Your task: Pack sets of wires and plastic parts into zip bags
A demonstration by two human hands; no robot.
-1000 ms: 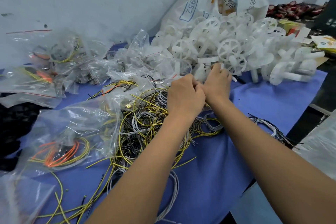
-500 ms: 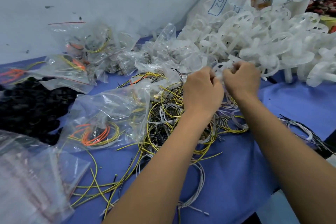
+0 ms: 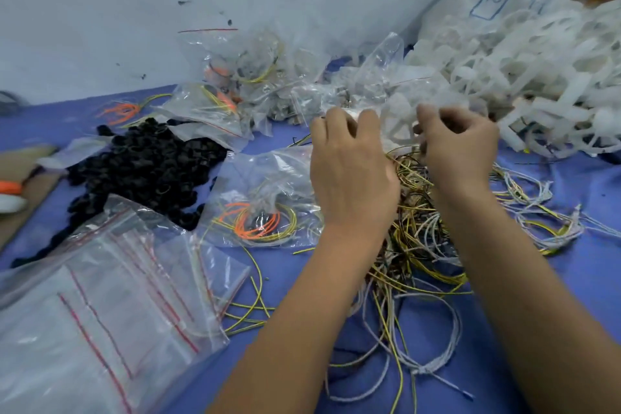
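Hands (image 3: 349, 175) apart now, part (image 3: 400, 124) between.

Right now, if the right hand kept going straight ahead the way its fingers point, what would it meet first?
Most likely the pile of white plastic parts heaped just beyond the right hand, whose curled fingers seem to pinch a blurred white piece at the pile's near edge. Depth is unclear, and the loose wires lie below the hand, not ahead.

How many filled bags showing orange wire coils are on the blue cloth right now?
3: one clear zip bag with orange coil beside the left hand, one behind the black parts, one against the wall. The crumpled bags farther back may hide more.
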